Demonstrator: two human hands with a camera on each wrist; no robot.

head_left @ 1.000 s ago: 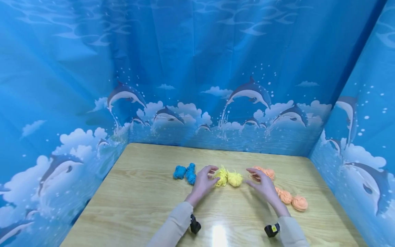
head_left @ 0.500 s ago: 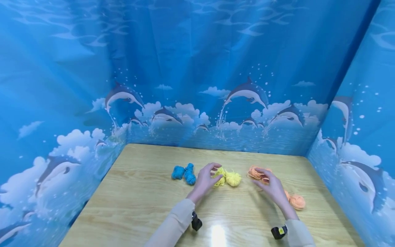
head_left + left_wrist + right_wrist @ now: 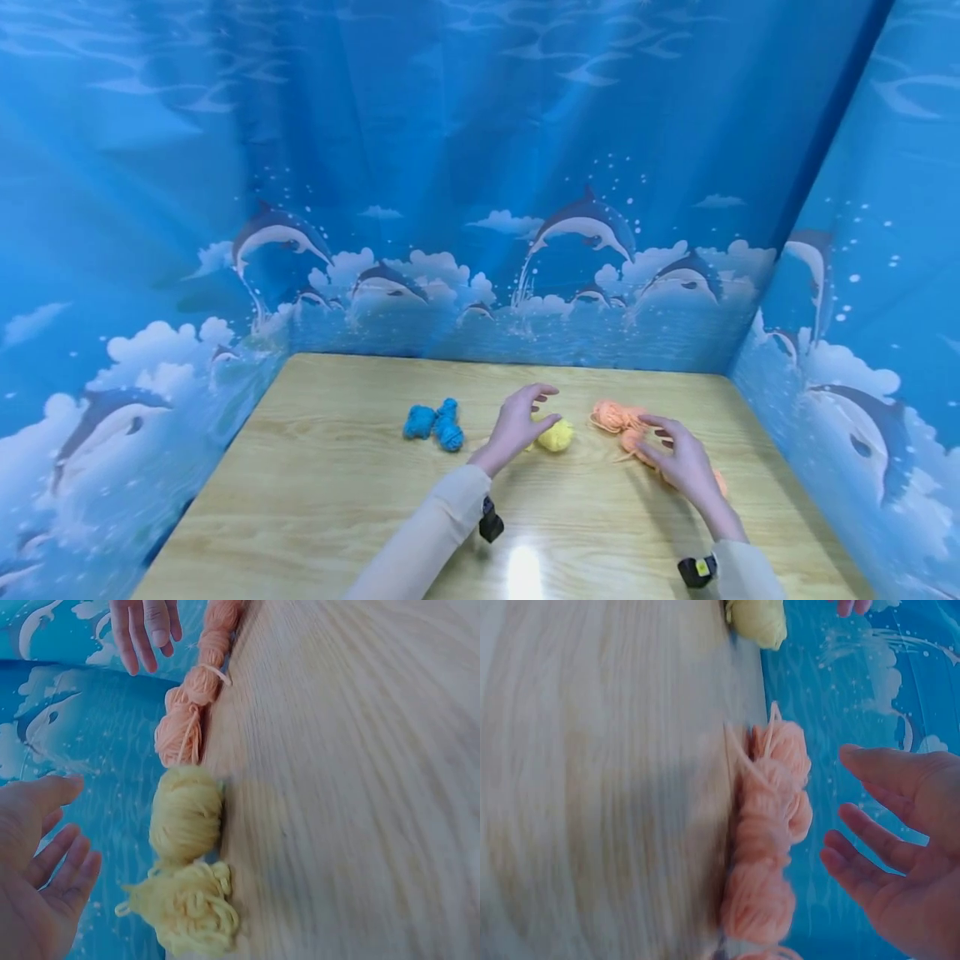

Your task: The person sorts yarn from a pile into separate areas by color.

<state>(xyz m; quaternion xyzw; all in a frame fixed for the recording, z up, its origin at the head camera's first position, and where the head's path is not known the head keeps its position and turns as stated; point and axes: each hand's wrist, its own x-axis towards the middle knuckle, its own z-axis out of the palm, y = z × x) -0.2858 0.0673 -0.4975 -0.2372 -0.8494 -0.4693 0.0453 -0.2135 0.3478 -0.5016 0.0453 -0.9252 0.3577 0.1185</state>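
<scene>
Yellow yarn [image 3: 557, 437] is seen on the wooden table [image 3: 315, 500] beside the left hand [image 3: 517, 423], its two lumps laid in a row with the long axis roughly side to side, the rounder one at the right and the curly one at the left. Peach yarn [image 3: 611, 416] is laid out in a longer chain, slanted from far left to near right, with loose strands left at its far part; the right hand [image 3: 686, 463] is held close above it. Thumb and fingers of both hands are spread, and each is shown apart from the yarn in the wrist views. Blue yarn [image 3: 447, 429] is placed farther left, its right-hand piece pointed mostly away from the person. In the head view the curly yellow lump is mostly hidden by the left hand and part of the peach chain by the right; in the right wrist view both yarns are cut off by the frame, and whether the peach bundles are joined cannot be made out
</scene>
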